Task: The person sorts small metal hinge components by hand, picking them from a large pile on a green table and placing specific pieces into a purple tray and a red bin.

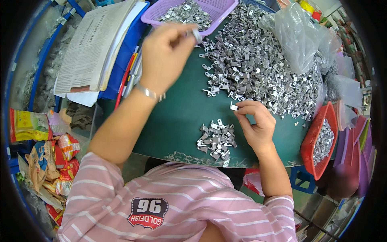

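Left hand (pixel 165 54), at eleven o'clock, pinches a small metal bracket (pixel 197 36) over the purple basket (pixel 225 8); right hand (pixel 254 123), at four o'clock, pinches another bracket (pixel 234 107) above the green tabletop (pixel 181 113).

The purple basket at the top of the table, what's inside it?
The purple basket holds a heap of small silvery metal brackets, like the big pile beside it. Its far part runs out of the picture and the heap covers its floor, so nothing beneath shows.
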Demonstrator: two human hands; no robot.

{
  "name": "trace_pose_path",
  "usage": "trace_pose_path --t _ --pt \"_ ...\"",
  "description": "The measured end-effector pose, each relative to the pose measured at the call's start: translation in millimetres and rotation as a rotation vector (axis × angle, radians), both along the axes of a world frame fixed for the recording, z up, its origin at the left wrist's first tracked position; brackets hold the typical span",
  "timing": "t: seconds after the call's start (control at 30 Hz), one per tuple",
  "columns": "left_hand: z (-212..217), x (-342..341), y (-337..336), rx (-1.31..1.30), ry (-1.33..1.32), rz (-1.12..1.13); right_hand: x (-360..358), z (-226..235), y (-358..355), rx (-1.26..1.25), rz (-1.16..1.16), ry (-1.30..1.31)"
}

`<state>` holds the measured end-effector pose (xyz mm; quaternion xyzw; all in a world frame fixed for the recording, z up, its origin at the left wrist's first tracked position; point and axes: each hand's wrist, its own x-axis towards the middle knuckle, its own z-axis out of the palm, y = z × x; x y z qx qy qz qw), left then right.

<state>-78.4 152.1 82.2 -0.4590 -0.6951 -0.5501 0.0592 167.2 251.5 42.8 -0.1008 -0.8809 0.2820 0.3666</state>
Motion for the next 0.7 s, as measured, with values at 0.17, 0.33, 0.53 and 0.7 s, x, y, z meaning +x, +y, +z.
trace_pose_path --t 0.17,0.33,0.53,0.7 --pt "5 -63 33 0.016 0.378 0.286 2 -6 -6 -0.101 0.017 0.112" --pt "-13 11 20 -0.151 0.307 -0.194 7 -6 -4 -0.050 0.109 0.064" --pt "-50 63 19 -0.322 0.439 -0.249 8 -6 -6 -0.056 0.340 -0.067" --pt "-57 61 21 -0.295 0.577 -0.238 8 -12 -2 -0.106 0.276 -0.047"
